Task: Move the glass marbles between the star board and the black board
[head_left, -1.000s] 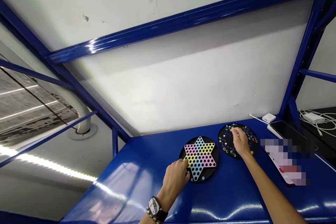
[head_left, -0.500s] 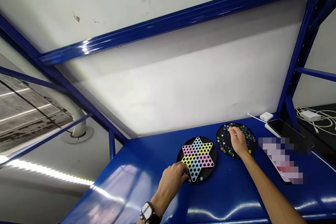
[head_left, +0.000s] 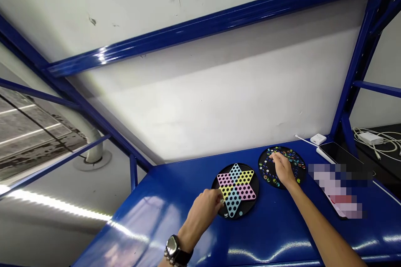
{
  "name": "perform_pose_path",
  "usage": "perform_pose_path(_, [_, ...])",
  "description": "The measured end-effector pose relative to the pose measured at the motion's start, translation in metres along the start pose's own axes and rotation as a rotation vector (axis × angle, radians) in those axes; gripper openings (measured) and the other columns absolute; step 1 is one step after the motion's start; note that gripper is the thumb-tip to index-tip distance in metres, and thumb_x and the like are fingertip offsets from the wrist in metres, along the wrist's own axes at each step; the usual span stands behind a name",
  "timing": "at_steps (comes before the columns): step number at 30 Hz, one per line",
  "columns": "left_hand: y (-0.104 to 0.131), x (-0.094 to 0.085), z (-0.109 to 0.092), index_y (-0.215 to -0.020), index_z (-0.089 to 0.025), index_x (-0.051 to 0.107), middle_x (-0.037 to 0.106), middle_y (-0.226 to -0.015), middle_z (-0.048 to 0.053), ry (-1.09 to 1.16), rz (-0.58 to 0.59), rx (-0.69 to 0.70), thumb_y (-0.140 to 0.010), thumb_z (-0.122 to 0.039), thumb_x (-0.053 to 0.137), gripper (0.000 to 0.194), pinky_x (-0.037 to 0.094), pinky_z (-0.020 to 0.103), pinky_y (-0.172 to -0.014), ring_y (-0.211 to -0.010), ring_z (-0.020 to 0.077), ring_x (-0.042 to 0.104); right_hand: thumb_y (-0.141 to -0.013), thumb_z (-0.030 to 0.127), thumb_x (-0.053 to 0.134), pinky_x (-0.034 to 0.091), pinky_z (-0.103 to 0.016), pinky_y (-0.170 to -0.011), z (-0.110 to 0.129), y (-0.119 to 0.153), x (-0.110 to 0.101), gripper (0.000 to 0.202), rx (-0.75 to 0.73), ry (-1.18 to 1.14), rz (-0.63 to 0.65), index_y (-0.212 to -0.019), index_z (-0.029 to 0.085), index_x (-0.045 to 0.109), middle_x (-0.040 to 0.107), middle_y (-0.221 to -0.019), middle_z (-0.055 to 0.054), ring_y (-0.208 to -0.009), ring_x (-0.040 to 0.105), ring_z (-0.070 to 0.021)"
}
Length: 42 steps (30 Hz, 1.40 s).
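At the left edge of the Chinese checkers board (head_left: 235,194), a black disc with a colored star full of holes, my left hand (head_left: 205,206) is closed in a pinch. A small clear marble (head_left: 222,201) shows at its fingertips. My right hand (head_left: 284,170) reaches over a round black tray (head_left: 262,177) of loose marbles (head_left: 290,156), thumb and fingers pressed together near its left side. What those fingers hold, if anything, is too small to make out. A watch (head_left: 173,247) sits on my left wrist.
Right of the tray lie a phone with a blurred screen (head_left: 340,198) and a dark tablet-like device (head_left: 340,156). A white adapter (head_left: 318,139) and cable are behind them. The blue tabletop (head_left: 175,200) meets a white wall, with blue frame bars around it.
My left hand has drawn slightly left and its fingers have closed, with a marble now showing between them. The right hand's fingertips have shifted a little left over the tray.
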<state>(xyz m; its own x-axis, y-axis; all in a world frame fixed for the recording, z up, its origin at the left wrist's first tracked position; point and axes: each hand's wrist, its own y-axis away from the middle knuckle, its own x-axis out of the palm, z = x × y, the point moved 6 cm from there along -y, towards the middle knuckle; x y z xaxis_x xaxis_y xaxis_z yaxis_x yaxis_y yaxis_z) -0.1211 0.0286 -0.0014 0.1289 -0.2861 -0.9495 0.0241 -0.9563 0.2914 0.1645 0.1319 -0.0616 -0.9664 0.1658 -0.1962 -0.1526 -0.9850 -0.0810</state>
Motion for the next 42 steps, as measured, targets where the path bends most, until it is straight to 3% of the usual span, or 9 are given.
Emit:
perform_pose_path(4, [0.0, -0.034, -0.035, -0.1, -0.023, 0.071, 0.077, -0.1, 0.002, 0.362, -0.252, 0.207, -0.09, -0.03, 0.061, 0.016, 0.054, 0.023, -0.079, -0.09, 0.0157, 0.071, -0.089, 0.063, 0.049, 0.037, -0.025, -0.048, -0.002, 0.014, 0.03, 0.046, 0.247, -0.389, 0.258, -0.084, 0.02, 0.065, 0.069, -0.09, -0.007, -0.064, 0.059, -0.0156])
perform_pose_path(8, [-0.005, -0.044, -0.098, -0.101, -0.024, 0.072, 0.075, -0.102, 0.003, 0.477, -0.366, 0.391, -0.094, -0.029, 0.058, 0.017, 0.055, 0.028, -0.086, -0.094, 0.0171, 0.07, -0.092, 0.064, 0.047, 0.021, -0.02, -0.037, 0.009, 0.04, 0.065, 0.048, 0.492, -0.763, 0.652, -0.086, 0.019, 0.063, 0.067, -0.079, -0.005, -0.045, 0.048, -0.009])
perform_pose_path(12, [-0.01, -0.039, -0.137, -0.115, -0.025, 0.069, 0.07, -0.119, 0.005, 0.434, -0.368, 0.515, -0.094, -0.019, 0.053, 0.026, 0.052, 0.031, -0.096, -0.108, 0.0188, 0.066, -0.093, 0.05, 0.052, 0.016, -0.019, -0.036, 0.0, 0.032, 0.058, 0.034, 0.559, -0.902, 0.556, -0.082, 0.019, 0.061, 0.061, -0.067, -0.001, -0.038, 0.034, -0.0064])
perform_pose_path(15, [-0.011, -0.039, -0.119, -0.114, -0.025, 0.068, 0.069, -0.118, 0.005, 0.399, -0.377, 0.444, -0.097, -0.025, 0.05, 0.025, 0.051, 0.032, -0.096, -0.107, 0.0192, 0.066, -0.088, 0.045, 0.056, 0.019, -0.022, -0.036, -0.017, 0.01, 0.034, 0.028, 0.504, -0.838, 0.33, -0.075, 0.02, 0.059, 0.06, -0.063, -0.002, -0.038, 0.033, -0.0083])
perform_pose_path(20, [-0.005, -0.024, -0.036, -0.094, -0.024, 0.069, 0.073, -0.102, 0.002, 0.223, -0.224, 0.182, -0.096, -0.03, 0.048, 0.022, 0.049, 0.028, -0.08, -0.094, 0.0179, 0.067, -0.085, 0.051, 0.053, 0.049, -0.034, -0.063, -0.027, -0.011, -0.013, 0.033, 0.314, -0.468, -0.078, -0.075, 0.022, 0.065, 0.073, -0.088, -0.01, -0.079, 0.067, -0.0238])
perform_pose_path(23, [0.004, -0.004, 0.007, -0.095, -0.025, 0.067, 0.074, -0.103, 0.001, 0.064, -0.096, 0.027, -0.093, -0.029, 0.051, 0.017, 0.046, 0.027, -0.077, -0.098, 0.0188, 0.067, -0.087, 0.054, 0.046, 0.048, -0.04, -0.084, -0.015, -0.011, -0.027, 0.04, 0.167, -0.179, -0.196, -0.083, 0.022, 0.07, 0.074, -0.106, -0.011, -0.106, 0.064, -0.0309])
perform_pose_path(25, [0.011, 0.007, 0.02, -0.099, -0.026, 0.067, 0.074, -0.108, 0.001, 0.013, -0.058, 0.009, -0.09, -0.029, 0.056, 0.014, 0.045, 0.027, -0.079, -0.103, 0.0189, 0.066, -0.088, 0.056, 0.044, 0.046, -0.041, -0.088, -0.008, -0.008, -0.026, 0.042, 0.101, -0.058, -0.2, -0.088, 0.023, 0.07, 0.073, -0.109, -0.01, -0.11, 0.061, -0.0319])
perform_pose_path(32, [0.013, 0.025, 0.01, -0.102, -0.026, 0.068, 0.074, -0.111, 0.002, -0.036, -0.024, 0.022, -0.089, -0.03, 0.06, 0.016, 0.044, 0.027, -0.083, -0.108, 0.0205, 0.066, -0.091, 0.056, 0.04, 0.041, -0.044, -0.098, -0.005, -0.005, -0.013, 0.041, -0.014, 0.089, -0.129, -0.082, 0.024, 0.065, 0.07, -0.108, -0.008, -0.112, 0.058, -0.0296])
perform_pose_path(42, [0.002, 0.03, 0.005, -0.092, -0.025, 0.069, 0.076, -0.098, 0.004, -0.08, 0.008, -0.022, -0.085, -0.022, 0.063, 0.01, 0.043, 0.027, -0.07, -0.093, 0.0225, 0.071, -0.091, 0.061, 0.041, 0.046, -0.04, -0.087, 0.0, -0.002, -0.007, 0.044, -0.037, 0.076, -0.088, -0.08, 0.024, 0.063, 0.07, -0.096, -0.008, -0.099, 0.062, -0.0286])
